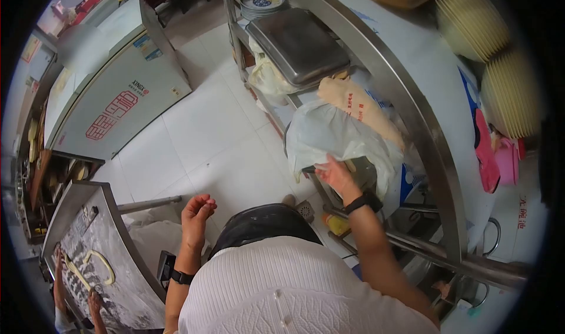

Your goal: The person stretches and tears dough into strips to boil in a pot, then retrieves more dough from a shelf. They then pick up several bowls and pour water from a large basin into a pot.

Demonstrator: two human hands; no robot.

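Observation:
My right hand (pixel 338 176) reaches to the edge of a thin white plastic bag (pixel 329 131). Its fingers look stretched and apart, with the fingertips against the plastic. The bag drapes over a round metal container (pixel 366 172) on the rack; what lies inside is mostly hidden. Over the floor, in front of my body, my left hand (pixel 199 211) is held with its fingers curled together, and nothing shows in it. Beside the bag lies a beige printed sack (pixel 359 107).
A dark metal tray (pixel 300 45) and stacked plates (pixel 263 1) stand on the rack's shelf, below a steel frame (pixel 406 81). A white chest freezer (pixel 112 104) stands at left. Another person's hands (pixel 94 304) work dough strips (pixel 103 263) on a floured table (pixel 138 287).

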